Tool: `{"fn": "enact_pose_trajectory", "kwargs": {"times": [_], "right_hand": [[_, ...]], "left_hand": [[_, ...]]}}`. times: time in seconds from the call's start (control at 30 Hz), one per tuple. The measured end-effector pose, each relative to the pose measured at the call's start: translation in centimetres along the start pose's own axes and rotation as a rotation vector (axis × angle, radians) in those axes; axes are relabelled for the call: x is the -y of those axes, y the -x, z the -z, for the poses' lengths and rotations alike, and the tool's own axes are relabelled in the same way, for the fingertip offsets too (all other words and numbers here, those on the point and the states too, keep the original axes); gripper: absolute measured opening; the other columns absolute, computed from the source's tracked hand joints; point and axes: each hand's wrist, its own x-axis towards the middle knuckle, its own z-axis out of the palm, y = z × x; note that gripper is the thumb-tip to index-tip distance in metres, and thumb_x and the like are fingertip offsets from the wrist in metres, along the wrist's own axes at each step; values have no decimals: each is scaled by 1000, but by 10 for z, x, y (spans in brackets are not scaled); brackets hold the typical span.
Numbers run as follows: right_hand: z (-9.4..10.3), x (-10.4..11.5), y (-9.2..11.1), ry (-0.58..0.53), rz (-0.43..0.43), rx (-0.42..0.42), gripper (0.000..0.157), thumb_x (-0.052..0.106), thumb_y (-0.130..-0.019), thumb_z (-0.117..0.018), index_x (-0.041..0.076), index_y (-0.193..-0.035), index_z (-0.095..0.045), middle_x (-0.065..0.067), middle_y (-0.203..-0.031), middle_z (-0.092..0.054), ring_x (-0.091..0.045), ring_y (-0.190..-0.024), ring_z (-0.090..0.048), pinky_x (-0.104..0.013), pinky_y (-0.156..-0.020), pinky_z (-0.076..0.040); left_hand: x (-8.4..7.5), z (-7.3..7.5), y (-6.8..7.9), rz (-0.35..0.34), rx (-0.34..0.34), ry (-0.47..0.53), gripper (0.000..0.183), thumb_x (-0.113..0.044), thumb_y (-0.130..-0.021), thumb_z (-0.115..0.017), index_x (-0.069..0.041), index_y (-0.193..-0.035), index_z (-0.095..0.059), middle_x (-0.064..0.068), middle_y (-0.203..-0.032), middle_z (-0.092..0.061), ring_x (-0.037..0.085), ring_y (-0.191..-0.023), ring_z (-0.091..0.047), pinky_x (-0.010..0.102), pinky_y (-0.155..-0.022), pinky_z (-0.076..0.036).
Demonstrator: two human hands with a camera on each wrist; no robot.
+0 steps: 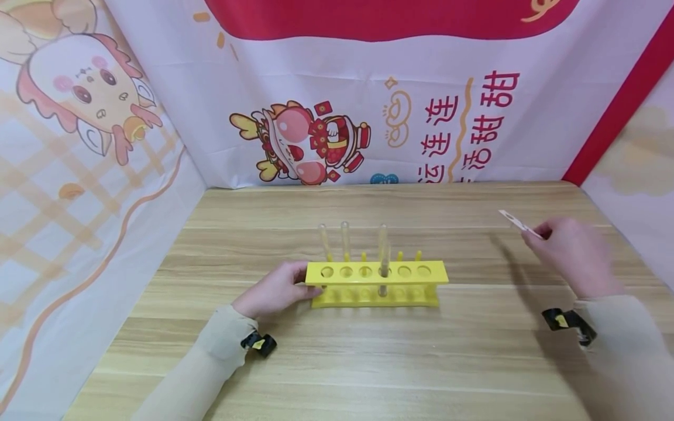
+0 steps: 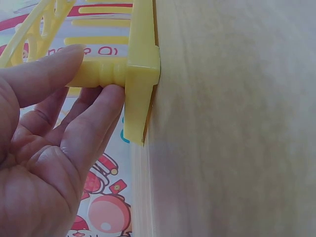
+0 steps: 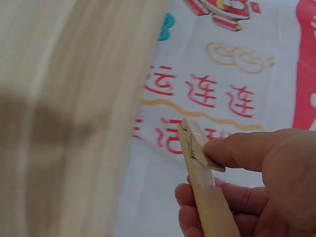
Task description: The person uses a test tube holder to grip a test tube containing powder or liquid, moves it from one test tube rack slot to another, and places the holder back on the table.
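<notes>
A yellow test tube rack (image 1: 376, 273) stands on the table, its left end post held between the thumb and fingers of my left hand (image 1: 276, 287). Two clear test tubes, one of them this tube (image 1: 344, 240), sit upside down over back pegs on the left. Near the middle, a test tube (image 1: 385, 269) stands in a hole, and another tube (image 1: 382, 234) rises behind it. Off to the right, above the table, my right hand (image 1: 571, 254) grips a wooden test tube holder (image 3: 200, 173) with a wire spring; its head points away from the hand. No tube is in its jaws.
The wood-grain table (image 1: 368, 368) ends at a printed cloth backdrop (image 1: 316, 70). Another patterned cloth (image 1: 68, 193) hangs along the left side. A black wrist camera (image 1: 568, 324) is strapped on the right sleeve and a similar camera (image 1: 259, 344) on the left.
</notes>
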Motion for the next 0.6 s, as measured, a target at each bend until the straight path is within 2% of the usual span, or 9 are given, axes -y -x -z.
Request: {"fn": "enact_pose_trajectory", "kwargs": {"times": [0.3,0.6], "right_hand": [[-21,-25,-7,17,-71,118,40,37,-94,-60,-1,-96,-70,-6,-70,-60,-27,-64,-51,-34,-47,-36],[-36,-34,-10,-2,-94,233,31,30,-92,-60,3,-79,-69,-5,-65,-58,-25,-61,-52,-34,-49,-37]], "left_hand": [[1,0,-1,-7,-1,-1,28,-15,-91,-73,-17,-119,-68,-3,-118,-68,14,-106,-61,42,-97,-46],[2,0,-1,-10,3,3,29,-15,-92,-72,-17,-120,-67,-3,-118,-68,14,-106,-61,41,-96,-47]]}}
